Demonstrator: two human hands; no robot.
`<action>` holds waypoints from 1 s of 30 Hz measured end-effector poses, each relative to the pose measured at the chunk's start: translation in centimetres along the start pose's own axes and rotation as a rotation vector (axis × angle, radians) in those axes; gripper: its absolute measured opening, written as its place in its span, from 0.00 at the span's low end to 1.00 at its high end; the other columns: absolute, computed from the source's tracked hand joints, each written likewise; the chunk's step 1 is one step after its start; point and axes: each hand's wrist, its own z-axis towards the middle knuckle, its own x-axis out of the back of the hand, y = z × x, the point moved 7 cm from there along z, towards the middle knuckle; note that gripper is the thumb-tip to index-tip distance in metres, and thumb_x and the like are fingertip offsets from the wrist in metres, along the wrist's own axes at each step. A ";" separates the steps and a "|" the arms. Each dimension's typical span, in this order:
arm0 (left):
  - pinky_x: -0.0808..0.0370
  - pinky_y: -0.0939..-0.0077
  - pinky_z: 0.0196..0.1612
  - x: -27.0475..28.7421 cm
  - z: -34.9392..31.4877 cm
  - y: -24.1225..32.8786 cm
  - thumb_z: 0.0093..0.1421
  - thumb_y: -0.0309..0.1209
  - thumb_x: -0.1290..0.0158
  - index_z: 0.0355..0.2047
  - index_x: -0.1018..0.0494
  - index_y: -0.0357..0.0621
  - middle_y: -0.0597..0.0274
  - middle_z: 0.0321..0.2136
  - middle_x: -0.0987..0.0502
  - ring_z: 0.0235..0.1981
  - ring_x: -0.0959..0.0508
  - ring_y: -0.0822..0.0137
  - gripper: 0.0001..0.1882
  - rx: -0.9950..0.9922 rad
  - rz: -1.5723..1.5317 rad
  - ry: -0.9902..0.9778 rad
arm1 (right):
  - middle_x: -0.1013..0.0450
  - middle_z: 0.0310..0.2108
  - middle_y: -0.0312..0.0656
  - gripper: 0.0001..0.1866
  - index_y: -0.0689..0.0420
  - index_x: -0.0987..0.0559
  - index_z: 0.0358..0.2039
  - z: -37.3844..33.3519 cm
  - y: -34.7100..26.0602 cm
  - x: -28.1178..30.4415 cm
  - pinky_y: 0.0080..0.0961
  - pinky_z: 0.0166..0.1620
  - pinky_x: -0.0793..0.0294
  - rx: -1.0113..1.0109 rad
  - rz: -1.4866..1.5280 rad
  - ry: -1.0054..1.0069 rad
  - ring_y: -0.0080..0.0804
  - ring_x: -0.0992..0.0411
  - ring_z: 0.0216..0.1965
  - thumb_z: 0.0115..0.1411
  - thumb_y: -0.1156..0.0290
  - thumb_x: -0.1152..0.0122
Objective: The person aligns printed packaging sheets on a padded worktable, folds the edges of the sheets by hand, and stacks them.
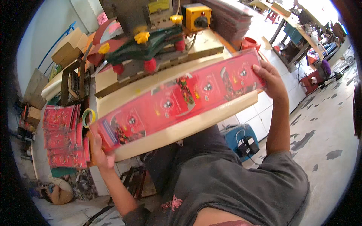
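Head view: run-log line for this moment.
red printed strip: slanted in picture, right end higher | left hand: holds its left end | right hand: holds its right end | red sheets: piled at left

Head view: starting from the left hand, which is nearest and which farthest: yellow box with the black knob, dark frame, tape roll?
From the left hand:
1. Tape roll, just above it
2. Dark frame, farther up, left
3. Yellow box, top, right of centre

We look from the wearer's head through the left of two side-by-side fisheye cameras, facing downward. The left hand (101, 152) and right hand (272, 80) grip the red sheet (179, 101) close to us, mid-view. Our field spans the dark shirt (230, 175) nearer than the grip and the green-framed machine (132, 52) beyond it.
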 end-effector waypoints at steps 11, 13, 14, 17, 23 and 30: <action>0.21 0.71 0.51 3.5 6.7 1.2 0.69 0.31 0.49 0.62 0.33 0.31 0.54 0.51 0.21 0.48 0.18 0.66 0.23 0.119 0.201 -0.133 | 0.23 0.45 0.45 0.27 0.65 0.26 0.57 3.6 4.5 -0.8 0.25 0.50 0.20 -0.135 0.281 -0.048 0.29 0.21 0.43 0.55 0.73 0.39; 0.23 0.69 0.55 3.3 7.1 1.1 0.70 0.31 0.52 0.63 0.34 0.31 0.52 0.54 0.22 0.52 0.19 0.62 0.24 0.088 0.106 -0.090 | 0.23 0.48 0.46 0.27 0.65 0.25 0.57 3.8 5.5 -0.9 0.25 0.51 0.21 -0.179 0.335 -0.082 0.29 0.21 0.45 0.55 0.73 0.39; 0.25 0.65 0.59 3.8 7.5 1.1 0.71 0.32 0.55 0.64 0.35 0.30 0.50 0.56 0.24 0.56 0.22 0.59 0.25 0.023 0.146 -0.093 | 0.23 0.48 0.46 0.26 0.65 0.25 0.56 3.9 5.0 -2.1 0.24 0.50 0.20 -0.143 0.332 -0.128 0.28 0.21 0.45 0.55 0.74 0.39; 0.26 0.62 0.61 5.5 7.6 0.5 0.71 0.33 0.56 0.64 0.36 0.31 0.49 0.57 0.25 0.57 0.22 0.57 0.25 0.126 0.073 -0.098 | 0.23 0.50 0.48 0.26 0.65 0.24 0.56 4.0 4.0 -3.9 0.26 0.52 0.21 -0.099 0.264 -0.216 0.29 0.21 0.47 0.57 0.70 0.38; 0.24 0.55 0.61 4.9 7.9 0.3 0.74 0.35 0.57 0.62 0.34 0.38 0.50 0.57 0.24 0.57 0.22 0.56 0.21 0.135 0.042 -0.208 | 0.23 0.45 0.44 0.20 0.63 0.21 0.51 5.1 6.0 -3.5 0.26 0.54 0.23 -0.163 0.245 -0.215 0.29 0.22 0.46 0.62 0.65 0.35; 0.19 0.69 0.48 5.3 8.1 0.3 0.74 0.35 0.53 0.47 0.27 0.41 0.59 0.40 0.20 0.42 0.17 0.66 0.11 0.057 0.116 -0.102 | 0.21 0.45 0.41 0.19 0.61 0.21 0.52 5.6 6.3 -3.4 0.23 0.51 0.23 -0.116 0.185 -0.265 0.26 0.21 0.45 0.64 0.66 0.36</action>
